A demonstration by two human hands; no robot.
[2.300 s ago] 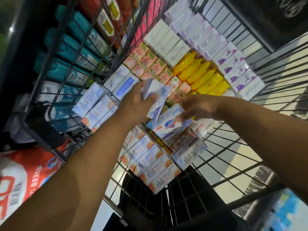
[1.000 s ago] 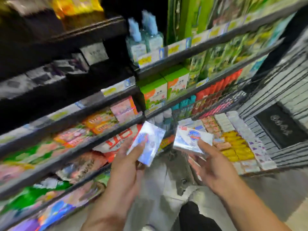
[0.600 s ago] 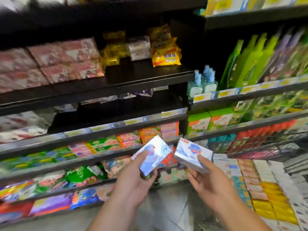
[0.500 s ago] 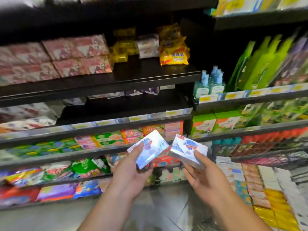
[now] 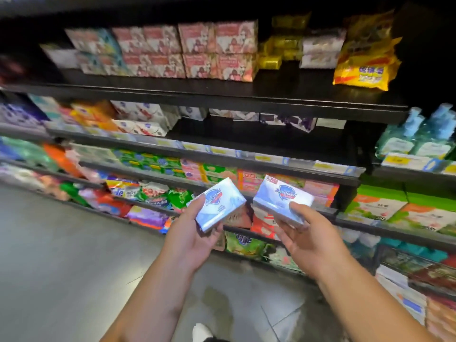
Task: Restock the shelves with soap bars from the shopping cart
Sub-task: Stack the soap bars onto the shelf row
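Nearest, well below the right soap bar, the white toe of one shoe showed at the bottom edge on a grey tiled floor, which ran off to the left along the foot of the shelving. Two bare forearms rose from there, and there were two hands and two soap bars, one bar to each hand. The right hand gripped the right soap bar from below, thumb pressed on its near corner and fingers curled under it. Just left of that bar, close but not touching, the left soap bar sat tilted in the left hand, thumb on its top face and fingers wrapped beneath. Both bars were white and pale blue with a blue shield mark, and both were held in the air in front of the shelves, on no shelf yet. Behind the right soap bar at least four black shelf boards could be counted, stacked with blurred coloured packs. Just right of it stood green and orange boxes. Above it ran a strip of price labels, with a dark open stretch of shelf behind. Higher and to the right stood at least two pale blue bottles. Far above lay one yellow bag, and up to the left two rows of pink and white boxes.
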